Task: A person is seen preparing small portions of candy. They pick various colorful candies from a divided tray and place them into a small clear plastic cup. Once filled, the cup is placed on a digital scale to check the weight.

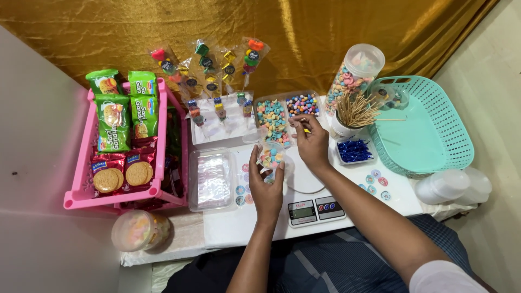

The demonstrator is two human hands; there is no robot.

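Seen from above, a person sits at a white table crowded with sweets. The left hand cups a small clear plastic cup of pastel candies, its grip wrapped around the lower wall so the cup stays upright and open-mouthed over the table, just in front of a small white digital scale. The right hand hovers just beside and above the cup, thumb and forefinger pressed together as if pinching something small; what sits between them is too small to tell. Directly behind the hands, within easy reach, lies a clear tray of pastel and multicoloured candies. To the right stand a white cup bristling with wooden skewers, a shallow dish of blue shreds, a tall clear jar of pastel candies and a teal plastic basket. Finished candy skewers in clear wrappers stand upright at the back in a white block, which keeps them apart. On the left a pink plastic crate holds green and red biscuit packets. A gold cloth backdrop hangs behind
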